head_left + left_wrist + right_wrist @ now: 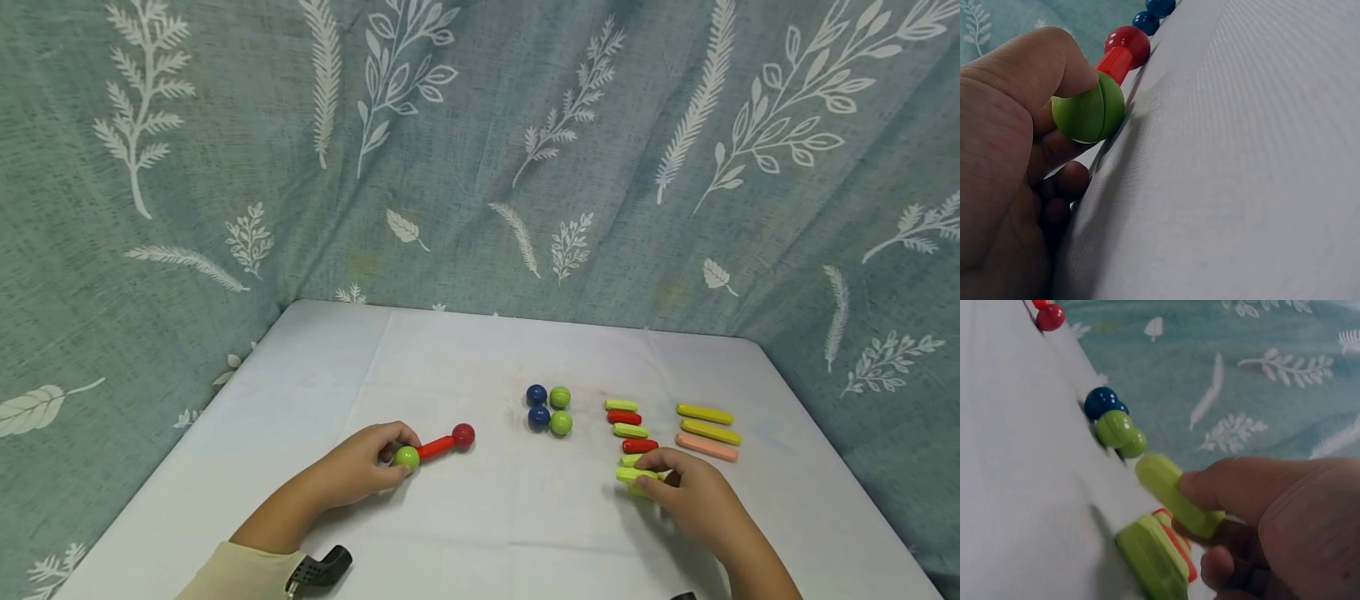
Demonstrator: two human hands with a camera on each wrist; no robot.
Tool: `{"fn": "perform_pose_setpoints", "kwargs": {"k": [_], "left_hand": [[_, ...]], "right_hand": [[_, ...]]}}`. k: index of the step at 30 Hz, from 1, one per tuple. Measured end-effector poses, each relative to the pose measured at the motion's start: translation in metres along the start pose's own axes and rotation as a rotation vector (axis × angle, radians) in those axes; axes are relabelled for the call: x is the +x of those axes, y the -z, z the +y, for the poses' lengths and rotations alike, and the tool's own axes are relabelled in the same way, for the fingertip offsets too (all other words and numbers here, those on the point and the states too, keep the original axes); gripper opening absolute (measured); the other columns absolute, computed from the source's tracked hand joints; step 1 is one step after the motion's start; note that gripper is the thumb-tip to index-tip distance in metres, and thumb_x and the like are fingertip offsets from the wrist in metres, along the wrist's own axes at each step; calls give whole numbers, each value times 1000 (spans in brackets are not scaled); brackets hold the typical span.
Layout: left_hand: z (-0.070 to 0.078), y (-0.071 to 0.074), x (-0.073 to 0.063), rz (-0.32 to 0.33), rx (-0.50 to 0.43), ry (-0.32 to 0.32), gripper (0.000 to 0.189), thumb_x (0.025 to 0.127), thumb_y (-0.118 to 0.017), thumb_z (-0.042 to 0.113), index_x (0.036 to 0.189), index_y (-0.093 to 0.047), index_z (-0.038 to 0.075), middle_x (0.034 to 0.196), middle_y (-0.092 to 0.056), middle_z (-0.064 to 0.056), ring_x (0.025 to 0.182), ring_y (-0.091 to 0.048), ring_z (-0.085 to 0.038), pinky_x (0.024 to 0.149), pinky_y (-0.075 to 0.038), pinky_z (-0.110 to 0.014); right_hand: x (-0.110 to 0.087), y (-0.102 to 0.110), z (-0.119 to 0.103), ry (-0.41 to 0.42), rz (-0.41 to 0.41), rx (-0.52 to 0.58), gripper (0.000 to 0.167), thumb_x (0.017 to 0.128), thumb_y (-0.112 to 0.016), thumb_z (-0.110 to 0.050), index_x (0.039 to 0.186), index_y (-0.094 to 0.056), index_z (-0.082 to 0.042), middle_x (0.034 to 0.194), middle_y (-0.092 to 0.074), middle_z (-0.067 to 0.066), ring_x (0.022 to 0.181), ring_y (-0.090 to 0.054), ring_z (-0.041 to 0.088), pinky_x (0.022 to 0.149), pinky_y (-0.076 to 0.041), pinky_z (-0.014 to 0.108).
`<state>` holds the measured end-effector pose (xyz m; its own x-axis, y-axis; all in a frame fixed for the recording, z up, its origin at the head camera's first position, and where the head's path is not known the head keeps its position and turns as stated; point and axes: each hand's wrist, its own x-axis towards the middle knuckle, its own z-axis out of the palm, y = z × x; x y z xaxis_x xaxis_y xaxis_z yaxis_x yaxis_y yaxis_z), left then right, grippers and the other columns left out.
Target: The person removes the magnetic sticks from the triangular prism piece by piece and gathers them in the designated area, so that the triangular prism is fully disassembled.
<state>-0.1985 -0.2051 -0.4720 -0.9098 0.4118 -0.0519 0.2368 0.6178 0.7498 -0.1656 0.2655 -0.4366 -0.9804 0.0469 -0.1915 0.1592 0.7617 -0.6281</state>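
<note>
Broadly, listed by size:

- Patterned cloth backdrop [480,167]: grey-green with white leaf prints, hung behind and to both sides of the table.
- White table [487,533]: cloth-covered; everything below lay on it.
- Left hand [360,467]: fingers curled round a green ball [407,457]; in the left wrist view the thumb [1054,62] pressed on top of the ball [1089,111].
- Right hand [693,492]: thumb and fingers pinched a short green stick [1172,497], lifted just above another green stick [1150,559] at the near end of the row.
- Long sticks: two yellow [705,413] and one pink [707,447], lay parallel at the right, apart from the hands.
- Short sticks: a column of green and red pieces [630,425], just beyond the right hand.
- Assembled piece: the green ball joined a short red stick [436,448], which ended in a red ball [463,435], lying flat at the left of the table.
- Loose balls [548,408]: two blue and two green, clustered touching at the centre.
- Risk: the balls would likely roll off if the table were jolted; the held stick, if magnetic, might snap onto its neighbours and disturb the row; the assembled joint could part if the left hand twisted.
- Markings: no brand, label or writing could be read on any item.
</note>
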Motion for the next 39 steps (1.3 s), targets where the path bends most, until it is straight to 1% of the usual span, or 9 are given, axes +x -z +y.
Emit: {"fn": "perform_pose_setpoints", "kwargs": {"k": [4, 8, 12, 15, 19, 24, 28, 33, 39], "left_hand": [[-1, 0, -1, 0, -1, 4, 23, 93, -75, 15, 113, -67, 21, 99, -62, 2, 93, -53, -20, 78, -45, -28], [-2, -1, -2, 6, 1, 9, 23, 93, -75, 16, 113, -67, 22, 99, -62, 2, 93, -53, -18, 78, -45, -27], [-4, -1, -3, 8, 2, 4, 23, 93, -75, 16, 113, -67, 22, 99, -62, 2, 92, -53, -18, 77, -45, -27], [-4, -1, -3, 6, -1, -6, 23, 93, -75, 16, 113, -67, 21, 99, -61, 2, 92, -53, -19, 77, -45, -27], [-4, -2, -3, 6, 0, -2, 23, 93, -76, 17, 114, -67, 21, 99, -62, 2, 92, -53, -19, 77, -45, -27], [-4, -1, -4, 9, 5, -1, 23, 93, -76, 17, 113, -66, 21, 100, -61, 2, 93, -53, -20, 77, -45, -28], [-3, 0, -5, 8, 0, 2, 23, 93, -76, 17, 113, -66, 20, 100, -62, 1, 93, -53, -20, 78, -45, -28], [-2, 0, -5, 8, 2, 0, 23, 93, -76, 16, 113, -66, 20, 100, -62, 2, 93, -53, -20, 77, -45, -28], [-1, 0, -1, 8, 7, -17, 22, 93, -75, 15, 113, -67, 20, 98, -62, 2, 91, -54, -20, 77, -45, -27]], "right_hand": [[2, 4, 10, -32, -18, 8, 25, 93, -79, -29, 112, -73, -15, 102, -70, -2, 79, -60, 18, 65, -49, 34], [4, 5, 15, -57, -32, 40, 24, 93, -79, -26, 112, -72, -13, 99, -70, 0, 78, -60, 20, 64, -51, 35], [4, 4, 17, -64, -42, 61, 24, 92, -80, -24, 111, -72, -12, 98, -69, 0, 77, -59, 21, 63, -51, 36], [3, 5, 19, -49, -49, 59, 22, 91, -81, -23, 109, -72, -13, 99, -69, 0, 77, -58, 20, 63, -51, 35], [1, 6, 23, -11, -52, 35, 22, 89, -84, -19, 106, -71, -14, 100, -69, -2, 78, -58, 19, 63, -51, 34], [-1, 5, 25, 13, -54, -10, 23, 86, -86, -17, 103, -71, -16, 95, -68, -3, 78, -57, 18, 62, -50, 31], [0, 3, 26, 28, -61, -20, 24, 85, -86, -12, 103, -71, -16, 94, -65, -2, 78, -55, 19, 61, -48, 30], [1, 0, 28, 50, -84, -25, 25, 84, -84, -7, 103, -70, -16, 95, -62, -1, 80, -53, 19, 63, -46, 31], [2, -1, 30, 79, -80, -53, 27, 83, -85, -5, 103, -70, -16, 102, -63, 0, 84, -53, 19, 64, -47, 30]]}}
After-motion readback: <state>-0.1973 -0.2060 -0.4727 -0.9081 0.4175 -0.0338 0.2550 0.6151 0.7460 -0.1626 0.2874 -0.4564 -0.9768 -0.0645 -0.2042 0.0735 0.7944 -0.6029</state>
